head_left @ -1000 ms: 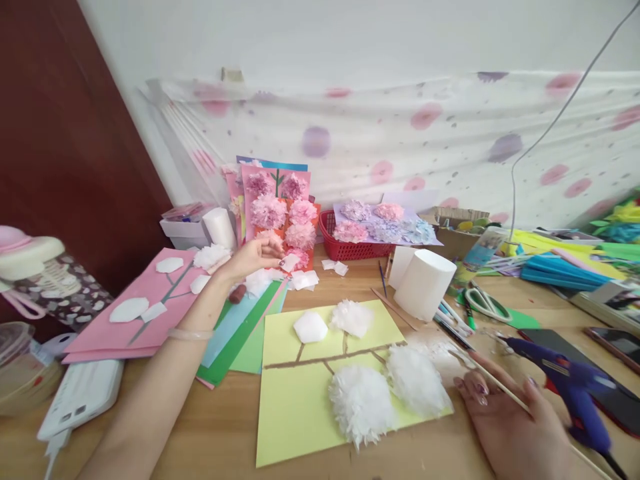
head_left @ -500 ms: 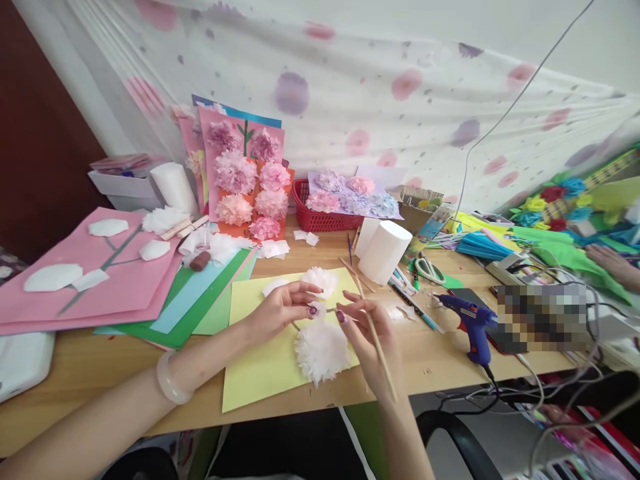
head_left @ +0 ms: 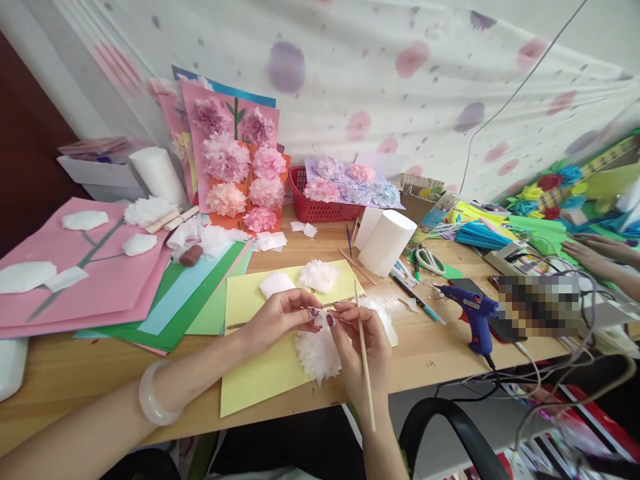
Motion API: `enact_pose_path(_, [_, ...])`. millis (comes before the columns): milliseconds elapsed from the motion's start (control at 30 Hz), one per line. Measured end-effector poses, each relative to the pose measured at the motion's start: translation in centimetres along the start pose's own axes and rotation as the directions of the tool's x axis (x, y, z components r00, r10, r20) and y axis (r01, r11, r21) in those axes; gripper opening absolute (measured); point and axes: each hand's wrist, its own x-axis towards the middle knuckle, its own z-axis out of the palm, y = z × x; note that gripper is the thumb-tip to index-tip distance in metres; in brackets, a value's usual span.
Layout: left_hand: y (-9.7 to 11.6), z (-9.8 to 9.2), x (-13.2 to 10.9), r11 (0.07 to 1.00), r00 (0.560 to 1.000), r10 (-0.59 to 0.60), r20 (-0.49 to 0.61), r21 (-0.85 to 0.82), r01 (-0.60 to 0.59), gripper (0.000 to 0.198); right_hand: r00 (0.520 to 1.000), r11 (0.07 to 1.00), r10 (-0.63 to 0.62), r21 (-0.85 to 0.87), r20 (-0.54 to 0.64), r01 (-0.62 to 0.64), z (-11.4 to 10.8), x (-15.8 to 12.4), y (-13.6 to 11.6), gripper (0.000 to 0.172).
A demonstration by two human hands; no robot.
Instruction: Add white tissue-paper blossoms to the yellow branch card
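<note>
My left hand (head_left: 280, 319) and my right hand (head_left: 357, 347) meet over a yellow-green card (head_left: 260, 363) on the wooden table. Both pinch a small white piece of tissue (head_left: 319, 319) between thumb and fingertips. A thin wooden stick (head_left: 364, 357) is also held in my right hand and slants down toward the table edge. Under the hands lies a fluffy white tissue flower (head_left: 316, 353). A second white flower (head_left: 318, 275) and a flat white tissue pad (head_left: 277, 283) sit higher on the same card, along a brown drawn branch.
A blue glue gun (head_left: 473, 319) stands right of the card, its cord trailing off the edge. White paper rolls (head_left: 387, 241), scissors (head_left: 428, 260), a red basket (head_left: 320, 210), pink flower cards (head_left: 233, 157) and a pink sheet (head_left: 85, 267) lie around. Another person's hand (head_left: 597, 250) rests at far right.
My left hand came back from the pink flower cards with a small tissue piece. My right hand left the table near the glue gun, and both now pinch the piece together.
</note>
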Motion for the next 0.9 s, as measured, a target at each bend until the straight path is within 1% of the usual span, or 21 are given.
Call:
enact_pose_path(167, [0.21, -0.05, -0.07, 1.000, 1.000, -0.001, 0.009, 0.014, 0.001, 0.028, 0.997, 0.996, 0.077, 0.034, -0.007, -0.076, 0.38, 0.02, -0.22, 0.017])
enact_pose_path(300, [0.28, -0.26, -0.02, 0.999, 0.999, -0.036, -0.006, 0.006, 0.036, 0.024, 0.997, 0.997, 0.068, 0.038, -0.046, -0.066, 0.73, -0.04, -0.38, 0.017])
enact_pose_path(433, [0.26, -0.38, 0.00, 0.997, 0.998, -0.070, -0.008, -0.024, 0.070, 0.024, 0.997, 0.997, 0.070, 0.026, -0.042, -0.069, 0.45, 0.01, -0.51, 0.015])
enact_pose_path(500, [0.24, -0.36, -0.03, 0.998, 0.998, -0.063, -0.010, -0.023, 0.063, 0.024, 0.996, 0.996, 0.084, 0.022, -0.016, -0.084, 0.20, 0.02, -0.61, 0.015])
enact_pose_path(600, [0.28, -0.21, -0.11, 0.999, 0.999, -0.044, -0.003, -0.007, 0.044, 0.024, 0.990, 0.991, 0.126, 0.044, 0.062, -0.129, 0.10, -0.04, -0.78, 0.017])
enact_pose_path(667, [0.36, -0.10, -0.18, 0.999, 0.999, -0.036, 0.004, 0.009, 0.036, 0.022, 0.984, 0.985, 0.159, 0.057, 0.080, -0.164, 0.24, -0.09, -0.84, 0.018])
enact_pose_path(767, [0.48, -0.03, -0.25, 0.999, 0.999, -0.035, 0.009, 0.032, 0.035, 0.021, 0.982, 0.982, 0.185, 0.038, 0.027, -0.186, 0.37, -0.04, -0.75, 0.020])
enact_pose_path(900, [0.56, -0.18, -0.22, 0.999, 0.999, -0.042, 0.011, 0.028, 0.042, 0.020, 0.982, 0.982, 0.188, 0.022, 0.019, -0.189, 0.04, 0.21, -0.51, 0.020])
